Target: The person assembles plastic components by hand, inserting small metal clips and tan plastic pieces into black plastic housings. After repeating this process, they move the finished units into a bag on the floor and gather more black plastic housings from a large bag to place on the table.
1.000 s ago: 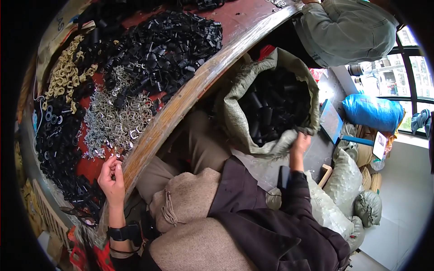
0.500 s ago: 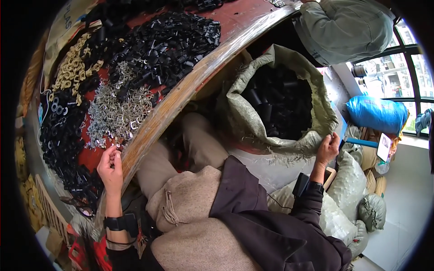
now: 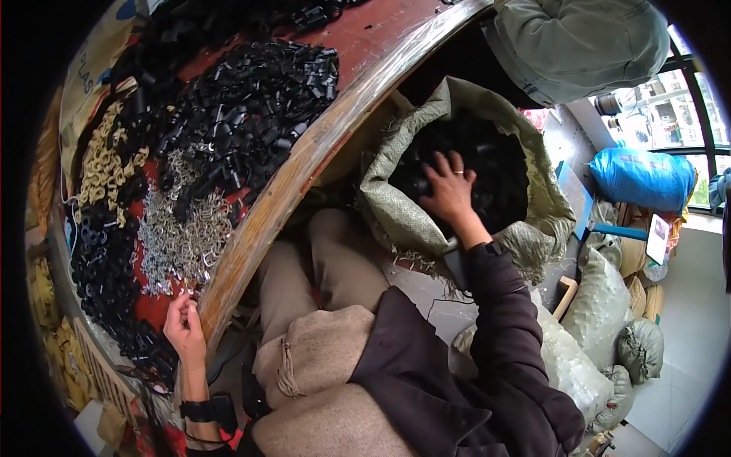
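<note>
My right hand (image 3: 451,195) reaches into the mouth of a woven sack (image 3: 400,217), its fingers spread over the black plastic pieces (image 3: 499,171) heaped inside. Whether the fingertips touch them I cannot tell. On the left, my left hand (image 3: 185,329) rests at the table's edge with fingers curled and thumb pressed in. Whatever it may pinch is too small to make out. Just beyond its fingertips lies a pile of small silvery metal clips (image 3: 186,228). A large heap of black plastic parts (image 3: 244,107) spreads behind the clips.
A wooden edge (image 3: 297,164) borders the red table (image 3: 373,34). Beige rings (image 3: 106,164) and black rings (image 3: 99,259) lie at its left. Another person in grey (image 3: 582,46) sits beyond the sack. Filled white sacks (image 3: 601,312) and a blue bag (image 3: 643,179) stand at right.
My right hand has left the sack's near right rim and moved up and left into its opening, fingers spreading. My left hand stays beside the clips, still curled. The view has shifted slightly.
</note>
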A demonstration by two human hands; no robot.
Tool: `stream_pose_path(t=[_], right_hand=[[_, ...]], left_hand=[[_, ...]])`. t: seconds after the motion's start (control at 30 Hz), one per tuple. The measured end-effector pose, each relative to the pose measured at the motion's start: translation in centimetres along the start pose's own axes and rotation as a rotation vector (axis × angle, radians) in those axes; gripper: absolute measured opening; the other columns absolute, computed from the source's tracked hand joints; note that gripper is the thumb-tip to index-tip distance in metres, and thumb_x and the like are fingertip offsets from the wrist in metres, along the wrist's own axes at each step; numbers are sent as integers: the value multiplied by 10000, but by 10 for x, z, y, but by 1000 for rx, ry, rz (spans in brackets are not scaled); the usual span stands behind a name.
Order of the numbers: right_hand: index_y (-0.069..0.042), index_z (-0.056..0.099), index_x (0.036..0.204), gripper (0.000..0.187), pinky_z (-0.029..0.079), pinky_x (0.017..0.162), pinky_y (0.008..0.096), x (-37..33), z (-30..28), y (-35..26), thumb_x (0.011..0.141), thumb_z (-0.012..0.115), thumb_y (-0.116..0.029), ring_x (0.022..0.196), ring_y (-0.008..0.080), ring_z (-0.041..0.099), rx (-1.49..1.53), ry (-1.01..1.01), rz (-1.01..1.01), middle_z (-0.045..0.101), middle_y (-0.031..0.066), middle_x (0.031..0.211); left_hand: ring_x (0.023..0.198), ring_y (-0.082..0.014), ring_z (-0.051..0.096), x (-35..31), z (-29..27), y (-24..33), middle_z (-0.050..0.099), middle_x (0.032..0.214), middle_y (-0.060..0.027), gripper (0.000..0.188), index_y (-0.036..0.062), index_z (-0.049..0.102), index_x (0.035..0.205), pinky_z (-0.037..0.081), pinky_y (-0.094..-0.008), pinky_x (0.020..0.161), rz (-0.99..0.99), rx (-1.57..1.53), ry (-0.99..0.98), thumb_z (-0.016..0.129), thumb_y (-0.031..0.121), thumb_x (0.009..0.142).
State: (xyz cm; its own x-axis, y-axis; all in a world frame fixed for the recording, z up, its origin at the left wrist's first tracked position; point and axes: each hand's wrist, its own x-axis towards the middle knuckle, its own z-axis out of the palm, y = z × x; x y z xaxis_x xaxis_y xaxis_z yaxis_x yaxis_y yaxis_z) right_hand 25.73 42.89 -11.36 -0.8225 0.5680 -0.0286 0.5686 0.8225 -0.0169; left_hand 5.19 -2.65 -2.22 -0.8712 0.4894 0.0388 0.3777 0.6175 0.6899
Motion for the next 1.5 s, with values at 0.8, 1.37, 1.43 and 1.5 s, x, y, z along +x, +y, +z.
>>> stream_pose_path(t=[0.8, 1.37, 1.43, 1.5], right_hand=[[-198, 381, 1218, 704, 262, 812, 644, -57, 35, 14, 623, 592, -509, 1170, 481, 145, 223, -228, 417, 109, 122, 1361], [-80, 347, 1218, 821, 356, 882, 441, -14, 42, -21, 560, 682, -440, 1142, 432, 272, 436, -52, 291, 110, 216, 1330], [-79, 361, 1208, 817, 363, 877, 437, -20, 47, -22, 552, 688, -440, 1148, 427, 274, 385, 5, 277, 116, 231, 1325], [-69, 367, 1201, 824, 367, 871, 444, -26, 50, -16, 547, 684, -456, 1149, 423, 281, 348, 7, 272, 111, 237, 1327]], left_hand=[[583, -104, 448, 7, 5, 8, 494, 736, -45, 163, -10, 533, 910, 368, -212, 522, 41, 233, 9, 465, 20, 765], [571, -115, 422, 16, 1, 22, 466, 710, -60, 156, -7, 528, 890, 350, -224, 505, -27, 178, 18, 457, 5, 751], [550, -127, 439, 17, -1, 27, 475, 706, -65, 154, -10, 534, 867, 359, -230, 488, -61, 100, -11, 482, -10, 723], [539, -134, 447, 19, -2, 26, 479, 705, -68, 154, -11, 537, 856, 363, -232, 479, -94, 44, 17, 495, -18, 708]])
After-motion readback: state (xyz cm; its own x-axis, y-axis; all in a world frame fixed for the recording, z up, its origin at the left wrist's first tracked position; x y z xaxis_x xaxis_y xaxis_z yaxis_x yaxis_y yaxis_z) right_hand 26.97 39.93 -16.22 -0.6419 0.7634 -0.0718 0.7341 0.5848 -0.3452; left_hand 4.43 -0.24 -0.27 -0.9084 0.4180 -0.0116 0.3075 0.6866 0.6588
